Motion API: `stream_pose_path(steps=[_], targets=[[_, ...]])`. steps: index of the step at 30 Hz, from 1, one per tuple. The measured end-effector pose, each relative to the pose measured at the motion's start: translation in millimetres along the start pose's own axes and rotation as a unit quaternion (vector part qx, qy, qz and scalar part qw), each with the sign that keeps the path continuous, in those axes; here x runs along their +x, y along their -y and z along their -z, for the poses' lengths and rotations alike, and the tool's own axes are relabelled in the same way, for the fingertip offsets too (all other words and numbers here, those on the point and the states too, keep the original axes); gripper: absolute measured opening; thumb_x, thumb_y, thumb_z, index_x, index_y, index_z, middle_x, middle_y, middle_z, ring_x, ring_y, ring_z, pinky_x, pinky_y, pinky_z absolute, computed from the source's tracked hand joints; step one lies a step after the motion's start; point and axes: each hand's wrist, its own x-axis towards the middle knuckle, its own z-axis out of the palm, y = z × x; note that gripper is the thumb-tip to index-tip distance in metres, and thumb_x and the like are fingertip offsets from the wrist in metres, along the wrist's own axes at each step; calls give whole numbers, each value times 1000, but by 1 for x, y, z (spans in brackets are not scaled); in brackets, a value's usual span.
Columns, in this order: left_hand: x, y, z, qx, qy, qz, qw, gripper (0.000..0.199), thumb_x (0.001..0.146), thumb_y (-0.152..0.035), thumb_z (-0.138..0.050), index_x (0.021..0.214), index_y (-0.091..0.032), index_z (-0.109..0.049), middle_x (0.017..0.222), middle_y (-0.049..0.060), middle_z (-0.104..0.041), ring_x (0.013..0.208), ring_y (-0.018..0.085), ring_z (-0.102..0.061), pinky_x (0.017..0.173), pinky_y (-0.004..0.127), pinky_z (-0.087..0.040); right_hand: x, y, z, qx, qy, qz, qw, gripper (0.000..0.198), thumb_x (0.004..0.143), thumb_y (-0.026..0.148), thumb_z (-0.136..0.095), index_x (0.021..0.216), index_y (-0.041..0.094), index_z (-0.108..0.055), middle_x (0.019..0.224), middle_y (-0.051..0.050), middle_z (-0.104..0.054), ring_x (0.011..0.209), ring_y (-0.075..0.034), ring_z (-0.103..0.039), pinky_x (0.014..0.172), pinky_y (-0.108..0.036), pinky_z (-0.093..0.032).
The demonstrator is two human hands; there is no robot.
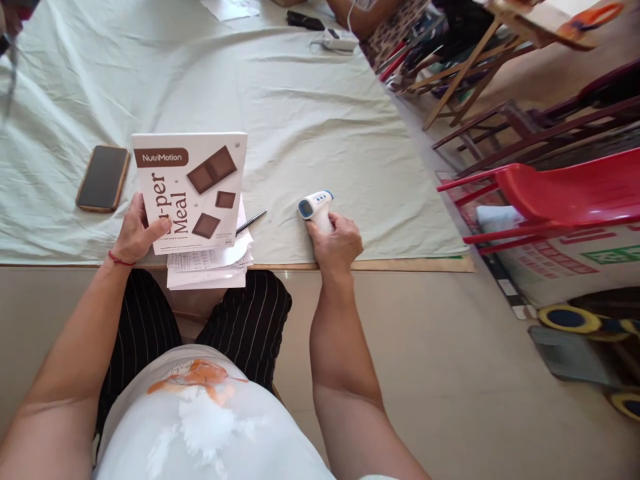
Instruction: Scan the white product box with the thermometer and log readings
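**Two-Handed Hold: Relative Position and Appearance**

My right hand is curled around the handle of a white-and-blue plastic gun-shaped thermometer, near the edge of the pale green cloth. My left hand pinches a white rectangular card box by its lower left side, thumb on the printed face, fingers behind.

The thermometer lies right of the box, well apart; its head runs crosswise, display end toward the box. My right hand is nearer. The box's long axis points away from me, above white printed papers.

The thermometer shows a dark display and small blue buttons. Whether it touches the cloth, I cannot tell. The box carries brown lettering and chocolate-coloured squares.
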Motion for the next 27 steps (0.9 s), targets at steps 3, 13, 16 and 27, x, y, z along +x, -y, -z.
stream_pose_path(steps=[3, 13, 16, 27], targets=[[0, 0, 0, 1, 5, 4, 1000, 59, 80, -61, -84, 115, -22, -58, 106, 4, -74, 95, 25, -73, 78, 40, -61, 0, 5, -3, -49, -9, 8, 999, 24, 80, 31, -80, 100, 20, -73, 108, -19, -68, 106, -34, -53, 95, -52, -41], [1, 0, 0, -7, 1, -8, 1000, 58, 79, -62, -85, 114, -23, -62, 105, 8, -75, 91, 26, -73, 75, 40, -62, -40, 73, -49, 41, 149, 262, 953, 30, 101, 36, -54, 120, 28, -76, 140, -11, -67, 119, -31, -61, 109, -55, -45], [0, -2, -1, 3, 4, -10, 1000, 59, 79, -63, -84, 116, -22, -61, 106, 8, -74, 93, 26, -73, 76, 39, -62, -45, 78, -51, 58, 205, 285, 935, 30, 99, 36, -59, 123, 28, -75, 144, -10, -68, 132, -32, -56, 113, -53, -44], [11, 25, 9, 135, -126, -76, 980, 97, 71, -79, -82, 145, -35, -37, 142, 12, -59, 132, 35, -61, 108, 54, -55, -51, 60, -50, 73, 182, 325, 925, 45, 83, 9, -52, 118, 24, -77, 133, -11, -71, 131, -33, -56, 117, -57, -45]])
